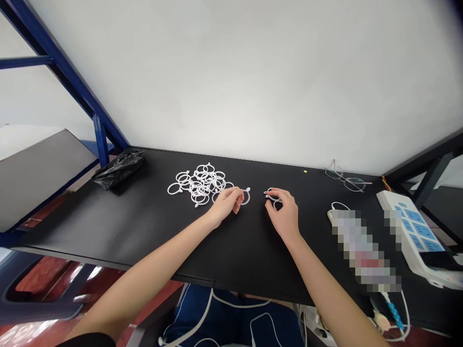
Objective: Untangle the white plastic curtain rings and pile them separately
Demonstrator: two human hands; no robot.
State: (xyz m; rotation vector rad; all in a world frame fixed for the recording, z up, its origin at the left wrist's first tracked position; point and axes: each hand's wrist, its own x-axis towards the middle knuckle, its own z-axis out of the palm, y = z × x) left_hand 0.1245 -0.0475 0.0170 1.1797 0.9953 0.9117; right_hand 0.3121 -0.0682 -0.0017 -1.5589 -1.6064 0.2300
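Several white plastic rings with small knobs, like curtain rings, lie in a loose heap (pixel 202 183) on the black table, left of my hands. My left hand (pixel 227 202) is at the heap's right edge, its fingers pinched on a white ring (pixel 247 197) that sticks out to the right of the fingertips. To its right, my right hand (pixel 284 209) curves its thumb and index finger around white rings (pixel 278 204). These are partly hidden by the fingers. A narrow gap separates the two hands.
At the table's far left lies a crumpled black plastic bag (pixel 119 168). Eyeglasses (pixel 343 178) rest near the wall at right. A blurred-out phone-like device (pixel 361 250) with a white cable and a white power strip (pixel 412 231) lie right of my right forearm. Blue frame bars (pixel 68 72) rise at left.
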